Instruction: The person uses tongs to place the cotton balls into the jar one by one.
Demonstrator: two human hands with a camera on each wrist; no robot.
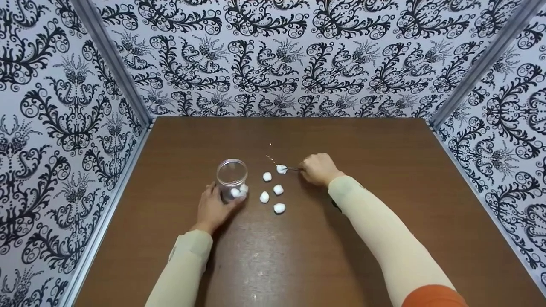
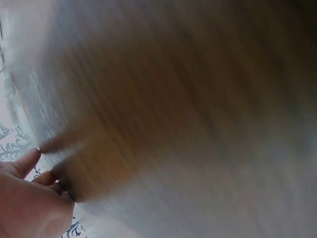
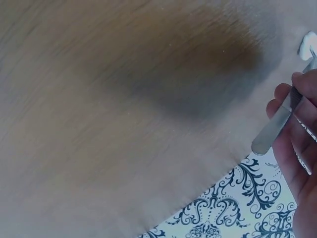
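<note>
Metal tweezers point(image 3: 272, 130) are pinched in my right hand point(image 1: 319, 169), their tips at a white cotton ball point(image 1: 281, 169). The right wrist view shows the tweezers' flat rear end and part of that ball at the edge. My left hand point(image 1: 214, 209) holds a clear open jar point(image 1: 232, 172) low on its side, thumb in front and fingers round the left. White cotton balls point(image 1: 235, 192) lie at the bottom of the jar. Only part of the left hand point(image 2: 32, 203) shows in the left wrist view; the jar cannot be made out there.
Several loose cotton balls point(image 1: 278, 189) lie on the brown wooden table point(image 1: 273, 260) between the two hands. Small light specks point(image 1: 271, 159) dot the tabletop behind them. Patterned walls point(image 1: 281, 55) enclose the table at the back and sides.
</note>
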